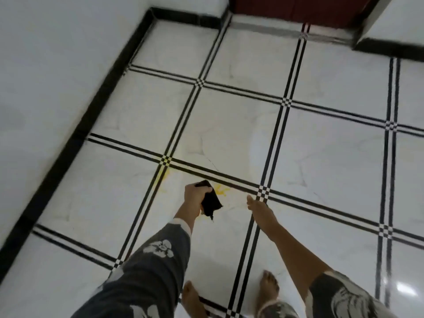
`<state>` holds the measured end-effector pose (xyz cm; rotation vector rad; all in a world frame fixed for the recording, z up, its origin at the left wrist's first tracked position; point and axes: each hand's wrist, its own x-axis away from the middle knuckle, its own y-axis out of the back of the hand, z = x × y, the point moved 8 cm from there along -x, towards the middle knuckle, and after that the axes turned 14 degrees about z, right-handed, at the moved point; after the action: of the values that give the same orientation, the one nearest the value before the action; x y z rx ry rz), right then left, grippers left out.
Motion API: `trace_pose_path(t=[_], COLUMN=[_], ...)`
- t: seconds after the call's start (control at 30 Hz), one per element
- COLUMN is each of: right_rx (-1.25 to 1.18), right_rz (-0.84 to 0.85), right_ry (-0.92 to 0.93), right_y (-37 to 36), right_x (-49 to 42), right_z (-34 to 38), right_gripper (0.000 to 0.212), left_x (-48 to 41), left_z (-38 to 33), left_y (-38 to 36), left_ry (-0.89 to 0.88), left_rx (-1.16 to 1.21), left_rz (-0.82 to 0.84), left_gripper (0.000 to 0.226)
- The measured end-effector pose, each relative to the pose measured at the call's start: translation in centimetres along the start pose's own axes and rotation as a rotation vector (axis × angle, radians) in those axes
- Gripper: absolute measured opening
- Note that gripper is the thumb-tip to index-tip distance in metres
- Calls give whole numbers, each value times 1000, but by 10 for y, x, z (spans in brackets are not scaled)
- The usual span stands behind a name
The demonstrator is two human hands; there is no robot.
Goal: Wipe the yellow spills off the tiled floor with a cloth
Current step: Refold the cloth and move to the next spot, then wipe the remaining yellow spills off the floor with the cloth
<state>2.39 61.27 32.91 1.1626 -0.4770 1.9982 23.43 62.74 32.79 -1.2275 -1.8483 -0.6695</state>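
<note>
I stand over a white tiled floor [229, 125] with black double lines. My left hand [195, 196] grips a black cloth [210, 201] that hangs from the fist, well above the floor. A yellow spill [222, 191] lies on the tile just right of the cloth. A second, fainter yellow spill [164, 176] runs along the black line to the left. My right hand [258, 208] reaches forward beside the cloth, holding nothing, its fingers held loosely together.
A white wall with a black skirting [91, 115] runs along the left. A dark red door [298, 8] stands at the far end, with a white wall corner [394, 24] to its right. My bare feet [229, 294] are on the tiles below.
</note>
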Motion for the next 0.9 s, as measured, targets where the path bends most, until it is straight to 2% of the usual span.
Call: trace_pose_path(t=[0.1,0.23,0.3,0.37,0.43,0.5,0.57,0.6,0.67,0.8,0.9], right_rx=[-32,87,158,297,463,600,669,673,683,652,642], right_rz=[-76,-175,-212,-273,-306,-364,-446,-496,-598,-738,-681], right_ry=[4,104,143,165,162,201,236,252,321,411,387], right_y=[1,-5,-6,-6,-8,-14,-5,0,10,28,21], right_x=[-80,-177,-225,-274,-321,-372,-397,-405,-432,-440,-428], right_z=[-49,-100,-127,-156,-177,-197,-193,-192,-191,-185,-196], right_gripper=[53,49,49,51,52,52,51,50,50,49,49], left_x=[-87,-180,-226,-270,-310,-348,-373,-383,-409,-433,-414], left_z=[48,130,183,229,248,255,249,247,239,214,235], left_y=[-22,-35,-31,-21,-18,-48,-90,-107,-119,-104,-96], left_ry=[1,-61,-71,-117,-274,-586,-739,-799,-956,-885,-797], left_rx=[97,303,290,-13,-448,-760,-1016,-1171,-1440,-1412,-1409], left_rz=[39,164,164,56,-74,-6,151,166,-16,-246,-349], left_gripper=[44,30,24,26,45,45,45,48,59,54,57])
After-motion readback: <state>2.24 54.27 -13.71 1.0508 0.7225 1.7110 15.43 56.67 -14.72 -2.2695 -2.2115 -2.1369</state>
